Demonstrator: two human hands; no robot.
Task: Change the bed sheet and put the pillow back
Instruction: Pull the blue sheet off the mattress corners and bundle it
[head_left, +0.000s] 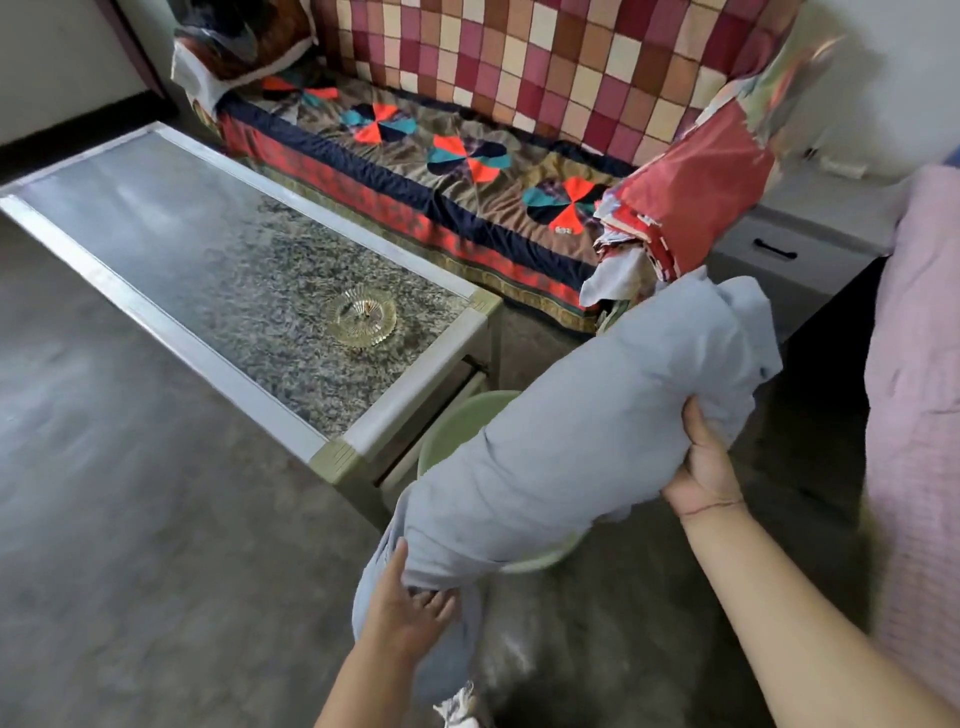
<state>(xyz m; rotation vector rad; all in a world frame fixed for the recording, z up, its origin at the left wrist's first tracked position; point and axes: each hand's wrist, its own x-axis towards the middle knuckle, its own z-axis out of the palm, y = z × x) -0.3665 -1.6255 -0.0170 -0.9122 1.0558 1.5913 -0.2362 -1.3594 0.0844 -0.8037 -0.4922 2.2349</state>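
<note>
At the left of the frame a long table with a pale rim and a speckled stone top runs diagonally, and 1 ribbed glass dish sits near its closer end. Behind it, in the upper middle, a sofa seat carries a dark cover with pinwheel patches, a checkered cloth hangs over the back, and a cushion lies at the upper left end.

At the lower centre, your left hand grips the lower end of a rolled bundle of pale blue-grey cloth, thumb up along the side and fingers tucked beneath. The bundle slants up to the right across the middle, held off the floor by your 2 hands above a green stool, whose rim shows on either side of it. Whether it is the sheet or the pillow cannot be told.

Your right hand clasps the bundle's upper part, thumb pressed into the cloth. Above it a red patchwork cloth drapes the sofa arm. Farther right stand a white cabinet and pink bedding at the edge.
</note>
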